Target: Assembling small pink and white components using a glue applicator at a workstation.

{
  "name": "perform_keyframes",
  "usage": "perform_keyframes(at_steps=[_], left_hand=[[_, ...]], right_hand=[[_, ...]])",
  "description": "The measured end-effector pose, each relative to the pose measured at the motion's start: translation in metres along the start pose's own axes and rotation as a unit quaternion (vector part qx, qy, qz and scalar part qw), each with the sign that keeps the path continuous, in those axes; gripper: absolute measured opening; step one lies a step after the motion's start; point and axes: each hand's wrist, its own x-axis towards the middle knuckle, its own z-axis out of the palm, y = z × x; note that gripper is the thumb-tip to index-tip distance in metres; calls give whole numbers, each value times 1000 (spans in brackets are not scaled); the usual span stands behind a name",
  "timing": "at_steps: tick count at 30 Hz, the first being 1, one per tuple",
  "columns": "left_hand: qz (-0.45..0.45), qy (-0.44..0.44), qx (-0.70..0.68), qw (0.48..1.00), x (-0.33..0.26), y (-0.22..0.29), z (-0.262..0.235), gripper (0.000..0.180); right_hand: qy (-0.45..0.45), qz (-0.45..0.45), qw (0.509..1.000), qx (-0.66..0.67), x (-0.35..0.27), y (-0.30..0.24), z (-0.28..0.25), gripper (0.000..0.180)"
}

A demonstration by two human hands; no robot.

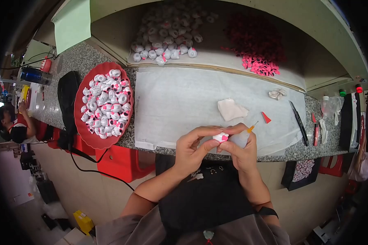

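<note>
Above the near edge of the bench, both of my hands meet around a small white piece with a bright pink patch [221,137]. My left hand [194,148] pinches it from the left between thumb and fingers. My right hand [245,152] presses its thumb and fingertips against the other side of the piece. A translucent squeeze bottle [239,140] with an orange needle tip is also tucked in that right hand, the tip pointing up and right. Fingers hide the underside of the piece.
White paper [176,102] covers the bench. On it lie a folded cloth [232,109], a red cone-shaped cap [265,117], a crumpled tissue [277,94] and black tweezers [299,122]. A red scalloped tray [78,112] of similar pieces stands left. The shelf holds white pieces [163,34] and pink parts [261,65].
</note>
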Motion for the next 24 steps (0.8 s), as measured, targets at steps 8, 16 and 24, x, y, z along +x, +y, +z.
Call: perform_keyframes(at_steps=[8,16,24], left_hand=[[-18,-1,29,999,0,10,-2,25],[-27,5,26,999,-1,11,-7,28],[-14,16,47,999,-2,8,-9,29]], right_hand=[[12,22,1000,16,3,0,3,22],[19,35,999,18,4,3,6,23],[20,38,999,12,5,5,7,23]])
